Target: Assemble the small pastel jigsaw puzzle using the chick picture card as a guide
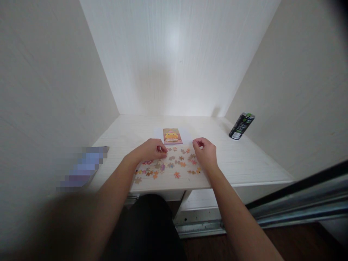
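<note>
Loose puzzle pieces lie scattered on the white desk, just in front of a small picture card. The left hand rests on the pieces with fingers curled, pinching at one near the card. The right hand hovers over the pieces' right side, fingertips drawn together on a small piece; a dark can stands well apart at the right wall.

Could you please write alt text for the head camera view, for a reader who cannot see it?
Two bare hands, left hand and right hand, rest among scattered jigsaw pieces on a white shelf set in a white alcove. A small picture card lies just beyond the pieces, and a dark drink can stands to the right by the wall.
</note>
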`<state>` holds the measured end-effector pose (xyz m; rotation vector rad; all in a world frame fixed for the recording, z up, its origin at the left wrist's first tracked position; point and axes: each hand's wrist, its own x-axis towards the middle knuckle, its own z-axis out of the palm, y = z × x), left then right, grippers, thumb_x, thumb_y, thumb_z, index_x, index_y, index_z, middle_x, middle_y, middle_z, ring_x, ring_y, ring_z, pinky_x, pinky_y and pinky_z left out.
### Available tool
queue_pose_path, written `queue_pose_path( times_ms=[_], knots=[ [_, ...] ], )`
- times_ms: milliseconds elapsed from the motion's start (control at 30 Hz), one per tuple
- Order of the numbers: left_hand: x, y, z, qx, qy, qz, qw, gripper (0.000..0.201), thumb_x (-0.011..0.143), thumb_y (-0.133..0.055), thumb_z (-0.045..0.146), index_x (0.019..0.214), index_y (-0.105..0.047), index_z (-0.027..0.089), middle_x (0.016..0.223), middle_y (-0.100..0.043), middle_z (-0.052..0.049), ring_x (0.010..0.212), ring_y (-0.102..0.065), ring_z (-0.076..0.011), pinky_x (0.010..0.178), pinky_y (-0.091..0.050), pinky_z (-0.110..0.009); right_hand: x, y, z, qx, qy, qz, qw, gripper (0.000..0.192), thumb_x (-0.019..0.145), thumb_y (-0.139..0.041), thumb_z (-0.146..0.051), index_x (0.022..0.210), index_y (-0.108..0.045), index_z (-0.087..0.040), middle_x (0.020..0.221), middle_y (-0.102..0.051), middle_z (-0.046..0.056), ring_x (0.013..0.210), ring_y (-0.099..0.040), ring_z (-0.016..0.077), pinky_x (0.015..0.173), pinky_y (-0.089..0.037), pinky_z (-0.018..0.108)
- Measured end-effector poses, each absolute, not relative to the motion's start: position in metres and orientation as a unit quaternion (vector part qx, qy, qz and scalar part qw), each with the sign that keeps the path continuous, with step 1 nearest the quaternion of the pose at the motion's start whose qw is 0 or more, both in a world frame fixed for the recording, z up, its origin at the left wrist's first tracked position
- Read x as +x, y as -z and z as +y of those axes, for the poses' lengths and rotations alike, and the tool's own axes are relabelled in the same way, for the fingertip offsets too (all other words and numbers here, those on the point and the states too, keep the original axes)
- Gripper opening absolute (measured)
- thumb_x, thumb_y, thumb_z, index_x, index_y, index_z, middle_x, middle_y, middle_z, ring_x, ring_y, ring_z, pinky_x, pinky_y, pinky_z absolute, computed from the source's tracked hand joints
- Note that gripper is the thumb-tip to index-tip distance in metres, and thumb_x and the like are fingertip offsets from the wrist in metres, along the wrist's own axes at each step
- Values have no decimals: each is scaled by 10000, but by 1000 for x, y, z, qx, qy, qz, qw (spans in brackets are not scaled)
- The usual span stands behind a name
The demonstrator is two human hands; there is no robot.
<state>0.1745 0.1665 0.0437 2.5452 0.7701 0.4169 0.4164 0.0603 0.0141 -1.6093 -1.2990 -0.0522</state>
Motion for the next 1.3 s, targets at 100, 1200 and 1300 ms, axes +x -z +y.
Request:
queue_pose_path(
  times_ms=[100, 1200, 1300],
  knots=[
    [175, -45, 166, 918, -154, 279, 235, 227, 744, -692, 332, 911, -747, 188, 843, -725, -40, 757, -646, -171, 702, -484, -262, 416, -14, 60, -668, 20, -538, 513, 183, 823, -533, -288, 797, -686, -191, 775, -697, 37, 712, -617, 174, 743, -469, 298],
    [177, -39, 174, 855, -289, 266, 338, 584, 676, -584, 71, 1251, -622, 166, 1037, -741, -66, 713, -666, -125, 651, -546, -241, 417, -14, 59, -674, 8, -536, 508, 193, 813, -546, -305, 780, -697, -189, 742, -695, 26, 696, -620, 171, 715, -455, 289],
    [177, -38, 174, 851, -288, 265, 350, 580, 697, -610, 110, 1274, -610, 167, 1058, -739, -71, 693, -667, -124, 622, -541, -233, 417, -15, 58, -675, 7, -536, 507, 192, 809, -546, -297, 778, -699, -186, 745, -697, 26, 697, -619, 168, 715, -453, 286]
  ],
)
